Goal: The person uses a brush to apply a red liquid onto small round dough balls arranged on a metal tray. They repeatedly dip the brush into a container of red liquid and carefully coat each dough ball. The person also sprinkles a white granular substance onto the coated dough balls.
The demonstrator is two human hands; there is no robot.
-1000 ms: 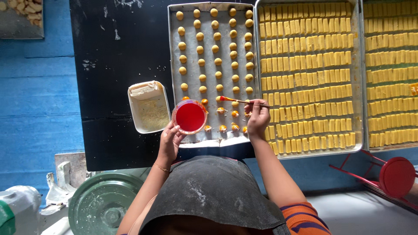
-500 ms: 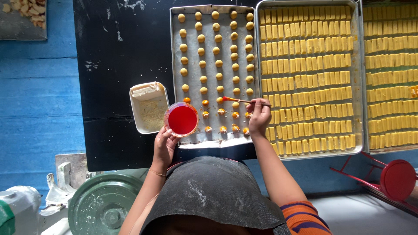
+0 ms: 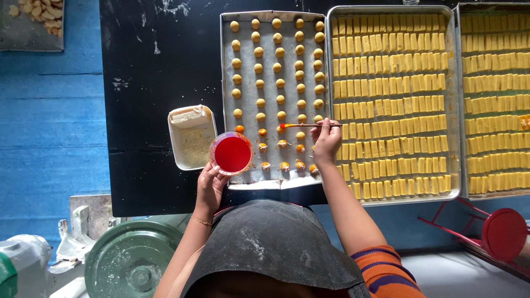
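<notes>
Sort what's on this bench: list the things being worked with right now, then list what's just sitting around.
In use:
- left hand holding the red bowl
- right hand holding the brush
- tray of round dough balls, nearest rows glazed

Lying about:
- white rectangular tub
- two trays of yellow sticks
- red stool
- green machine part

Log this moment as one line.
left hand: holds red cup | right hand: brush over dough balls | tray

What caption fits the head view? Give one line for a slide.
Left hand holds a red bowl while right hand brushes glaze with a small brush onto dough balls on a baking tray.
</notes>
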